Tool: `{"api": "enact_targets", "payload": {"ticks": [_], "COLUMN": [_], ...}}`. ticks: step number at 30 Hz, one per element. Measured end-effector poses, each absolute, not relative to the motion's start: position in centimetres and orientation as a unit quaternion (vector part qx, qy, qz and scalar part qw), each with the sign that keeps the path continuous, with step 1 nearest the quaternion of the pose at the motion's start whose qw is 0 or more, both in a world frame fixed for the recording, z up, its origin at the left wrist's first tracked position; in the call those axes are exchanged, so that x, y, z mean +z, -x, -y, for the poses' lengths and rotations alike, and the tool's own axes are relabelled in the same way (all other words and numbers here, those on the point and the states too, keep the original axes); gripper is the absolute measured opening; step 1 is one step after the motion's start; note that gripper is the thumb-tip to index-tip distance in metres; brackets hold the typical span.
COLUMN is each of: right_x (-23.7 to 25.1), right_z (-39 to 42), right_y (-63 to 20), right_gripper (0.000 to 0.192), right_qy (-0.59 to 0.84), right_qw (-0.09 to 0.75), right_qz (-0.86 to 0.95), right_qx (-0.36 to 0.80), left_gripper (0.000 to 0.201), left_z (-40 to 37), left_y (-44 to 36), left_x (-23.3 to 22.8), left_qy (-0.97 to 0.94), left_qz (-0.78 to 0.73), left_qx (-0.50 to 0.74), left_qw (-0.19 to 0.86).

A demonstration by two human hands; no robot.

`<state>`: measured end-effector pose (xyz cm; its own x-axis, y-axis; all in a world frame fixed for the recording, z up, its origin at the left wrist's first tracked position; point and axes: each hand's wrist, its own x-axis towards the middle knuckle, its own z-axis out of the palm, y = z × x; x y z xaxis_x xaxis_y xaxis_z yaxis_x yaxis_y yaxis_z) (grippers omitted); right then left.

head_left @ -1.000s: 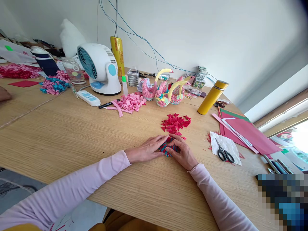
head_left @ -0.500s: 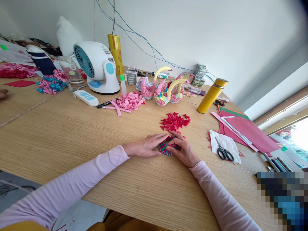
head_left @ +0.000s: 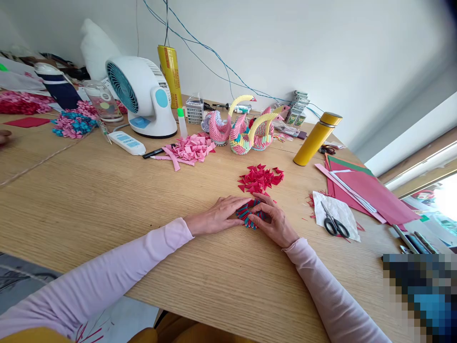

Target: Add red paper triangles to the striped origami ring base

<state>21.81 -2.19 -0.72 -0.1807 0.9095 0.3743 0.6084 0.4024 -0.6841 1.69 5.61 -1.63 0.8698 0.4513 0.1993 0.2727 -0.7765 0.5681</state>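
Observation:
A ring of folded paper pieces [head_left: 246,217], red and blue, lies on the table between my two hands. My left hand [head_left: 217,215] holds its left side, fingers straight along the far edge and thumb at the near edge. On the opposite side, my right hand [head_left: 274,221] grips the ring with bent fingers, the thumb and index finger at its rim. Part of the ring is hidden under the right fingers. Just beyond the hands lies a loose pile of red folded paper triangles [head_left: 260,179].
Pink paper pieces [head_left: 194,148], folded-paper swans [head_left: 241,136] and a white fan [head_left: 143,100] stand farther back. To the right are a yellow flask [head_left: 316,140], black scissors [head_left: 335,225] on white tissue and red paper sheets [head_left: 371,193]. Another person's hand [head_left: 4,137] shows at the left edge.
The view has shifted slightly. Both hands stay at the ring in nearly the same pose, with only small finger movement.

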Motion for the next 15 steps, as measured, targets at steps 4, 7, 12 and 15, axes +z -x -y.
{"api": "enact_targets", "payload": {"ticks": [4,7,12,15], "right_x": [-0.92,-0.95,-1.0,-1.13], "right_z": [2.19,2.25,2.24,2.21], "right_y": [-21.85,-21.79,-21.91,-22.07], "right_gripper": [0.016,0.017,0.017,0.016], "right_qy": [0.51,0.514,0.503,0.495], "right_qw": [0.388,0.386,0.382,0.382], "right_qz": [0.744,0.74,0.749,0.755], "right_qx": [0.19,0.197,0.2,0.199], "left_gripper": [0.062,0.062,0.065,0.069], "left_z": [-5.52,-5.56,-5.58,-5.62], "left_y": [-1.72,-1.74,-1.6,-1.47], "left_x": [-1.57,-1.68,-1.15,-0.76], "left_qy": [-0.928,-0.931,-0.942,-0.946], "left_qz": [-0.196,-0.195,-0.19,-0.177], "left_qx": [0.162,0.16,0.132,0.112], "left_qw": [0.271,0.266,0.244,0.247]}}
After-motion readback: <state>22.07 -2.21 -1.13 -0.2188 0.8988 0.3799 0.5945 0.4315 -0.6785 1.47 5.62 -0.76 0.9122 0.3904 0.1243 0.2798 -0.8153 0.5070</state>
